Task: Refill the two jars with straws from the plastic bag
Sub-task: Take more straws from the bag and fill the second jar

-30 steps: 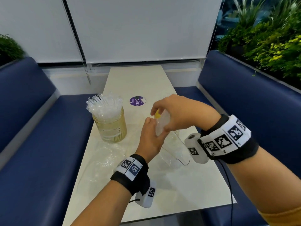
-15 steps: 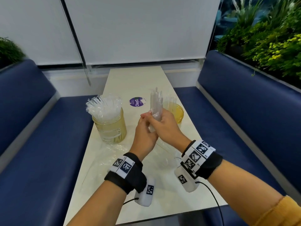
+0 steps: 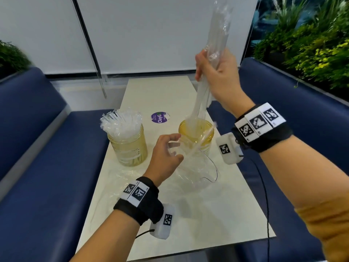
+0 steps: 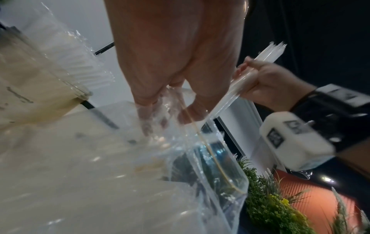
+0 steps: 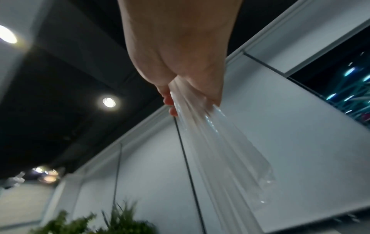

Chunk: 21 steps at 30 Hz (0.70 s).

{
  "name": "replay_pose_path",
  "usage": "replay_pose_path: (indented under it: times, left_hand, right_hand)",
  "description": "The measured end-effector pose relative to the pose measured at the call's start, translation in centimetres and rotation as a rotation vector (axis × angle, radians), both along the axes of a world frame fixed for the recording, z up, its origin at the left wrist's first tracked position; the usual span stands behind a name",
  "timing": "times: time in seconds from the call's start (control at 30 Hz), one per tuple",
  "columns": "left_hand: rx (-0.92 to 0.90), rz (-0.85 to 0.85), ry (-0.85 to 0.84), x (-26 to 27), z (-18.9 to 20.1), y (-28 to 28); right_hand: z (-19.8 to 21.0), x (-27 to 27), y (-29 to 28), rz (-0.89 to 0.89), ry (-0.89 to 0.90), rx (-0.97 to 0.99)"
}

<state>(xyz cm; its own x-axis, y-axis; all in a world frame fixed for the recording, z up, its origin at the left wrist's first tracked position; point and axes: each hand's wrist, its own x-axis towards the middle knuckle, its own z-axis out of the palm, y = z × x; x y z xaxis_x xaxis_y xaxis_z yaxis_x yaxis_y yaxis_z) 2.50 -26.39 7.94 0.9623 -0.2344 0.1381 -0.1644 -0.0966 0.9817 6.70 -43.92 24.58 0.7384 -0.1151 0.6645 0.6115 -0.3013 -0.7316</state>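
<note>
My right hand (image 3: pixel 209 63) is raised high over the table and grips a long bundle of clear wrapped straws (image 3: pixel 217 35); the wrist view shows the straws (image 5: pixel 216 150) fanning out past the fingers. The bundle's lower ends reach down to the mouth of the yellowish right jar (image 3: pixel 196 133). The left jar (image 3: pixel 130 148) stands packed with straws. My left hand (image 3: pixel 170 148) holds the mouth of the clear plastic bag (image 3: pixel 196 171) just in front of the right jar, its fingers (image 4: pixel 152 117) seen through the plastic. One loose straw (image 3: pixel 204 138) leans across the right jar.
The narrow cream table (image 3: pixel 160 95) runs between two blue benches (image 3: pixel 37 167). A purple round sticker (image 3: pixel 159 118) lies behind the jars. Plants (image 3: pixel 311 44) stand at the right, a white blind behind. A thin cable (image 3: pixel 264 186) hangs from my right wrist.
My right hand has lifted the straw bundle up out of the bag and over the right jar. My left hand has let go of the bundle and stays low at the bag.
</note>
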Motion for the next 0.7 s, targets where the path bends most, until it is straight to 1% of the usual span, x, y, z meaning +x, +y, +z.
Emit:
replay_pose_path:
  times: [0.07, 0.23, 0.43, 0.57, 0.6, 0.63, 0.7]
  left_hand:
    - [-0.013, 0.002, 0.004, 0.0, 0.0, 0.0]
    - [-0.043, 0.011, -0.011, 0.5, -0.3, -0.2]
    - [-0.063, 0.023, -0.019, 0.9, -0.6, -0.1]
    - [-0.067, 0.033, -0.020, 1.0, -0.7, -0.1]
    - [-0.067, 0.033, -0.021, 1.1, -0.8, -0.2]
    - [-0.065, 0.033, -0.023, 1.1, -0.8, -0.2]
    - [-0.058, 0.031, -0.026, 1.1, -0.8, -0.3]
  right_hand:
    - [-1.8, 2.1, -0.8, -0.046, 0.062, 0.018]
    - [-7.9, 6.2, -1.7, -0.070, 0.271, 0.143]
    - [-13.9, 7.9, -2.0, -0.065, 0.507, 0.032]
    - [-16.1, 8.2, -3.3, -0.105, 0.804, -0.089]
    - [-16.3, 8.2, -3.5, -0.106, 0.842, -0.123]
    - [-16.2, 8.1, -3.7, -0.111, 0.845, -0.139]
    - [-15.6, 7.7, -3.8, -0.133, 0.768, -0.098]
